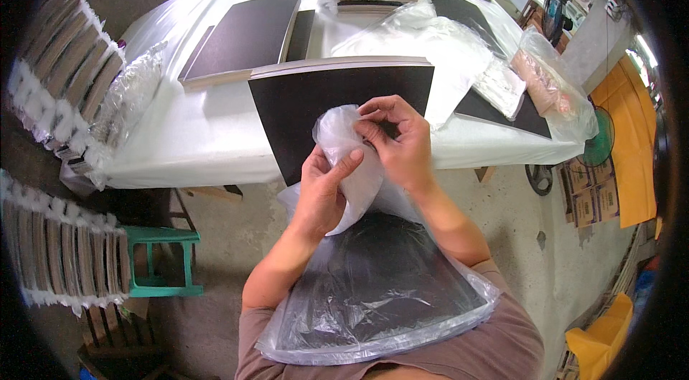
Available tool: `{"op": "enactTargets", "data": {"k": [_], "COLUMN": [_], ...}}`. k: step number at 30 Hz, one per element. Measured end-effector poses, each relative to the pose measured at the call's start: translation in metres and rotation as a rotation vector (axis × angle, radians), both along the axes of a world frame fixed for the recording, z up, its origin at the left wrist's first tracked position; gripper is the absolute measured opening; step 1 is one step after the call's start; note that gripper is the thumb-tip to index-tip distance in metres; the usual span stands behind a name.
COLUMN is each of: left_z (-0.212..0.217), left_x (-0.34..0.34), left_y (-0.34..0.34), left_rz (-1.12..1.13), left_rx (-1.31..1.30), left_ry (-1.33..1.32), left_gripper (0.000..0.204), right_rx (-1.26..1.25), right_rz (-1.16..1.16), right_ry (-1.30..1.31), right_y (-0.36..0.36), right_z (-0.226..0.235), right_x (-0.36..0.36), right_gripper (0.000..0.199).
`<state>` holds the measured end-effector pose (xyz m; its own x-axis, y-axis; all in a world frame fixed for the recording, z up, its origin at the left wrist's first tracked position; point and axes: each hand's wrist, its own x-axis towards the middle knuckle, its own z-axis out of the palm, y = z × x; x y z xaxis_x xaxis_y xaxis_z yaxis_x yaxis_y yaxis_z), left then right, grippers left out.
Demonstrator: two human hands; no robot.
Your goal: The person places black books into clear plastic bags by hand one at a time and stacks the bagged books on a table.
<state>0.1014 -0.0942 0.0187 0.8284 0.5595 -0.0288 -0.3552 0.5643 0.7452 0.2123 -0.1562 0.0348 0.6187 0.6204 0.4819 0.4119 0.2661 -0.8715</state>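
Note:
A clear plastic bag (387, 319) lies over my lap and body with black sheets or boards (373, 272) inside. Its gathered, twisted mouth (341, 132) is bunched up between my hands. From the left, my left hand (323, 190) wraps round the gathered plastic, thumb across it. My right hand (396, 137) pinches the plastic near its top with fingertips and thumb. Just behind my hands, a black-covered stack of boards (287, 111) stands tilted against the table edge, its pale edge uppermost.
On the white-covered table (179, 157) lie more black boards (251, 32), loose clear plastic (409, 39) and a bagged pinkish bundle (545, 82). Bagged stacks (64, 251) stand at the left beside a green stool (161, 258). Cartons (592, 193) and a yellow chair (603, 337) are at the right.

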Motion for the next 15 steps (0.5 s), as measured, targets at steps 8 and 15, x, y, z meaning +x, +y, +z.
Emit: {"op": "enactTargets", "data": {"k": [8,15], "left_z": [-0.010,-0.013], "left_x": [0.000,-0.002], "left_y": [0.015,0.012], "left_rz": [0.039,0.026], "left_rx": [-0.094,-0.036], "left_ry": [-0.033,0.000], "left_gripper": [0.020,0.022], "right_rx": [0.023,0.048], "right_rz": [-0.194,0.100], "right_ry": [-0.227,0.027], "right_y": [-0.011,-0.006], "right_z": [0.003,0.002], "right_x": [0.004,0.001], "right_gripper": [0.013,0.026]}}
